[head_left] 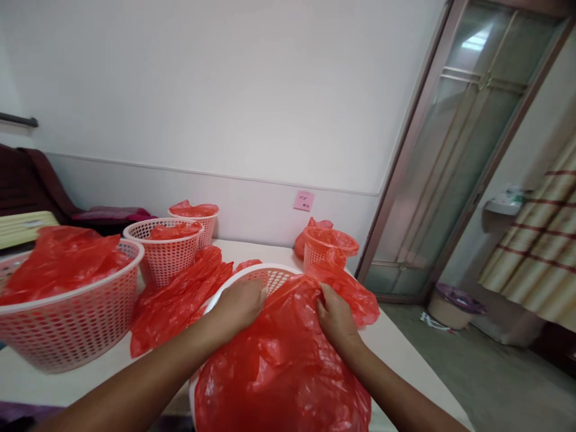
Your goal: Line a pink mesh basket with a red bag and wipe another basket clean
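Observation:
A red plastic bag (279,366) spreads over the near side of a white plastic basket (272,277) right in front of me. My left hand (240,303) is closed on the bag's edge, by the basket's left rim. On the other side, my right hand (337,315) pinches the bag's upper edge. Between both hands the edge is drawn up, and the perforated far wall of the basket shows behind it. The bag hides most of the basket's front.
Several baskets with red bags stand on the white table (418,372): a large basket (76,324) at left, a smaller basket (164,249) behind it, a bag-covered basket (330,246) at back right. A loose red bag (184,300) lies left. A lidded bin (454,306) is on the floor.

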`<move>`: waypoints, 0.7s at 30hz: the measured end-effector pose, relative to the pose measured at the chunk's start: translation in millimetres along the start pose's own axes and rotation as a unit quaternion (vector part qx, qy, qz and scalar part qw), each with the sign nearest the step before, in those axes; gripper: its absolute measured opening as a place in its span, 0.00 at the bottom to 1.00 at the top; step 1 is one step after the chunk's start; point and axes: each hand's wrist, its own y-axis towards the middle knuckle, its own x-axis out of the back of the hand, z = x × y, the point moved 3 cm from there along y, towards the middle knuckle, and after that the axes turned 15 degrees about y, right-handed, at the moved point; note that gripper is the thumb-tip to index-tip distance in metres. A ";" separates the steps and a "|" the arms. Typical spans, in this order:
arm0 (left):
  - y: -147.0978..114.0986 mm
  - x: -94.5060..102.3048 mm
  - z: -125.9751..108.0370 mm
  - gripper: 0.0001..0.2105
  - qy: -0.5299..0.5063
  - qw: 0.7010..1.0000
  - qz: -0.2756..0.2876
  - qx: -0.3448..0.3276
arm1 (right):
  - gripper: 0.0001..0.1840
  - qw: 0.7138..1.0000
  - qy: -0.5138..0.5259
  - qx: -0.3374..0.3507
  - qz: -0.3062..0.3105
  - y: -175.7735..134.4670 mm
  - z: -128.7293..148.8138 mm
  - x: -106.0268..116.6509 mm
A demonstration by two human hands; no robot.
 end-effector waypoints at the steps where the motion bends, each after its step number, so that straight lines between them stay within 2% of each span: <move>1: 0.6 -2.7 0.3 0.18 -0.022 1.000 0.013 -0.002 | 0.15 1.000 0.000 0.001 0.000 -0.2 -0.2 -0.3; 6: 4.1 -16.9 -6.5 0.15 -0.158 0.984 0.075 -0.028 | 0.16 1.000 0.002 0.009 -0.001 -1.5 -0.6 -1.7; 9: 9.1 -25.0 -5.8 0.08 -0.214 0.974 0.079 -0.015 | 0.16 1.000 0.001 0.010 0.001 -1.4 -1.2 -2.2; 12: 14.6 -30.5 -1.7 0.08 -0.245 0.967 0.073 0.011 | 0.16 1.000 0.001 0.009 0.005 -0.5 -1.3 -2.7; 16: 15.2 -36.9 -5.7 0.13 -0.280 0.952 0.125 -0.005 | 0.16 1.000 0.002 0.006 0.004 1.1 0.2 -3.5; 19: 12.9 -39.5 -12.5 0.08 -0.292 0.947 0.136 -0.012 | 0.16 1.000 0.000 0.003 0.006 1.6 1.0 -3.8; 21: 13.8 -39.4 -15.4 0.05 -0.290 0.950 0.118 0.007 | 0.16 1.000 -0.001 0.002 0.009 1.6 1.1 -3.8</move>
